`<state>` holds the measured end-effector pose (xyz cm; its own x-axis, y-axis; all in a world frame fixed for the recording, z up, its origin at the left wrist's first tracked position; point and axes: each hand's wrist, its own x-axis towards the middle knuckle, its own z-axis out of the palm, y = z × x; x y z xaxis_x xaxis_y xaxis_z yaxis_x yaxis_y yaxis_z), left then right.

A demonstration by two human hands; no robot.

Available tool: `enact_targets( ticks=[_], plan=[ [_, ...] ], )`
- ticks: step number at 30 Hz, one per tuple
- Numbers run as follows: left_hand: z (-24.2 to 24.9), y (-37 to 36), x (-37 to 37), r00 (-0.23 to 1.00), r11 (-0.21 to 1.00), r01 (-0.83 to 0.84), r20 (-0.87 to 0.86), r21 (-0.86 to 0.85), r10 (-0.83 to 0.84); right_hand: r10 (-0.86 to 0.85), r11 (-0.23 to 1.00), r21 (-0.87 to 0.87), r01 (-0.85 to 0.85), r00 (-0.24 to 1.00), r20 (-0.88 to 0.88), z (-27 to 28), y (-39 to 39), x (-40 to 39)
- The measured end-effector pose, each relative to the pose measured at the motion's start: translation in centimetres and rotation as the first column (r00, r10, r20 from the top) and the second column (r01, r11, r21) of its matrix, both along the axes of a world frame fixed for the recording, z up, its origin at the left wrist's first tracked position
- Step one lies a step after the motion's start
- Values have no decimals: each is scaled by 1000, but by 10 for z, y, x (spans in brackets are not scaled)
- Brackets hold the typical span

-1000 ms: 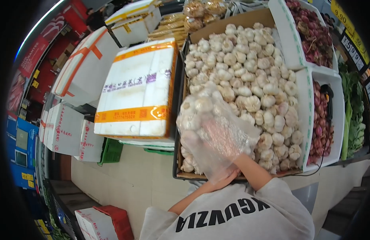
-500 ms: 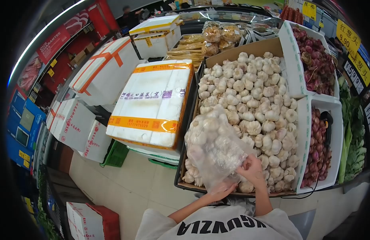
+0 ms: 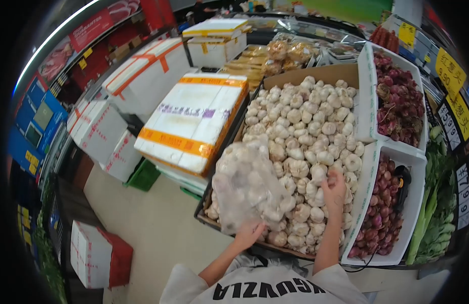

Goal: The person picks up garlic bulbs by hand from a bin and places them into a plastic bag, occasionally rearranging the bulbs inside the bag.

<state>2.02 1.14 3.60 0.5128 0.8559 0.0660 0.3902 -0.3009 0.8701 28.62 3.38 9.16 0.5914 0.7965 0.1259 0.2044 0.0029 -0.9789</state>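
Note:
A large shallow box [image 3: 308,71] is heaped with loose garlic bulbs [image 3: 300,147]. On the heap's near left part lies a clear plastic bag [image 3: 247,187], with garlic bulbs showing through its film. My left hand [image 3: 249,234] pinches the near edge of this bag, low at the front of the box. To the right, my right hand [image 3: 335,186] reaches over the heap with its fingers curled at a garlic bulb [image 3: 319,172]; the fingertips are partly hidden.
White foam boxes of dark red shallots [image 3: 399,101] and smaller shallots [image 3: 379,218] stand along the right, one with a black handheld device [image 3: 403,187]. Leafy greens [image 3: 434,202] lie beyond. A taped foam box [image 3: 194,111] stands left; a red-and-white box [image 3: 100,256] sits lower left.
My right hand has let go of the bag and moved right onto the loose garlic. My left hand still holds the bag, which lies flatter. The view has shifted slightly.

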Motion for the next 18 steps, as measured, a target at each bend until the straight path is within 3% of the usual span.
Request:
enact_targets(
  ticks=[2, 3, 5, 6, 7, 8, 9, 11, 12, 14, 15, 16, 17, 18],
  plan=[
    [10, -4, 4, 999, 999, -48, 22, 3, 48, -81, 993, -36, 111, 878, 471, -2, 0, -2],
    [16, -12, 6, 997, 997, -77, 11, -33, 77, -115, 993, 29, 112, 921, 373, 10, -3, -10],
    [37, -13, 10, 988, 976, -154, -5, -152, 155, -24, 996, 88, 0, 964, 265, 12, -16, -17],
    [40, -15, 11, 984, 972, -177, -17, -154, 176, 41, 984, 167, -68, 986, 160, 13, -24, -21],
    [42, -17, 13, 989, 988, -147, 14, -54, 148, 219, 956, 202, -211, 976, -17, 24, -35, -36],
    [42, -18, 16, 993, 992, -114, 42, 49, 112, 478, 863, 168, -476, 878, 36, 28, -43, -41],
    [42, -20, 20, 992, 991, -126, 35, 45, 124, 699, 701, 120, -703, 710, 80, 31, -48, -45],
    [39, -30, 28, 984, 985, -166, 75, 44, 163, 873, 487, -70, -871, 486, 25, 47, -43, -64],
    [36, -35, 30, 982, 983, -178, 68, 33, 176, 880, 475, -72, -877, 475, 12, 43, -36, -75],
    [34, -39, 29, 980, 980, -193, 37, -51, 195, 686, 725, -22, -688, 720, 105, 23, -11, -97],
    [46, -43, 30, 976, 969, -216, -19, -116, 216, 579, 796, 34, -605, 777, 247, 10, 3, -105],
    [43, -44, 28, 977, 970, -215, -18, -113, 215, 446, 850, 107, -516, 811, 379, -2, 18, -111],
    [38, -47, 25, 980, 975, -198, -8, -100, 198, 441, 851, 110, -513, 813, 380, -9, 29, -115],
    [36, -47, 23, 984, 980, -178, 2, -84, 179, 438, 879, -42, -475, 770, 464, -14, 38, -120]
  ],
)
